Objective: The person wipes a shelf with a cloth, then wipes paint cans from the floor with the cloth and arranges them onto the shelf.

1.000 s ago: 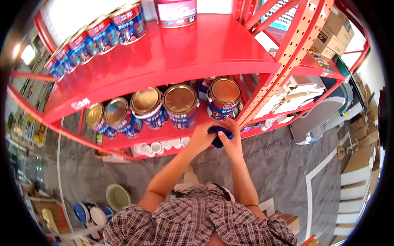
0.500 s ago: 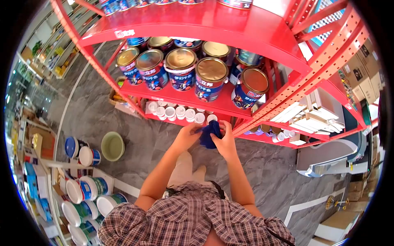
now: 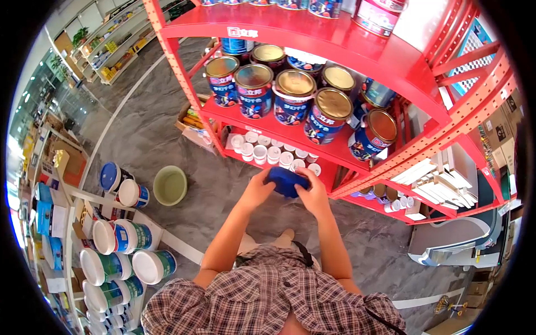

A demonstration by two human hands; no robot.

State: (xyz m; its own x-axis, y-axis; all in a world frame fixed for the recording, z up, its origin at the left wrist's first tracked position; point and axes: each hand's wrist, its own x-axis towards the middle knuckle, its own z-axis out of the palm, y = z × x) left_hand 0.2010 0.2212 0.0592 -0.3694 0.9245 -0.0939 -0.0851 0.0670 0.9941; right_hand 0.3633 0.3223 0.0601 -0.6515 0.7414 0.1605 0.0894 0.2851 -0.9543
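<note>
A dark blue cloth (image 3: 287, 181) is stretched between my two hands, in front of the red shelf rack. My left hand (image 3: 258, 191) grips its left end, with the fingers partly behind the fabric. At the right end my right hand (image 3: 314, 195) pinches it, thumb on the near side. Just beyond the cloth, small white tubs (image 3: 260, 153) line the lowest visible shelf. Above them, metal paint cans (image 3: 293, 95) with gold-coloured lids and blue labels stand on the middle red shelf (image 3: 268, 124).
A pale green bucket (image 3: 170, 185) stands on the grey floor to the left, beside lidded pails (image 3: 134, 193). More white pails (image 3: 153, 267) are stacked lower left. The rack's perforated orange-red post (image 3: 424, 159) rises at right, near a grey rounded machine (image 3: 452, 237).
The cloth was bunched and hanging; now it is spread wider and flatter between my hands. My hands are farther apart. The view has shifted, so the rack sits farther right.
</note>
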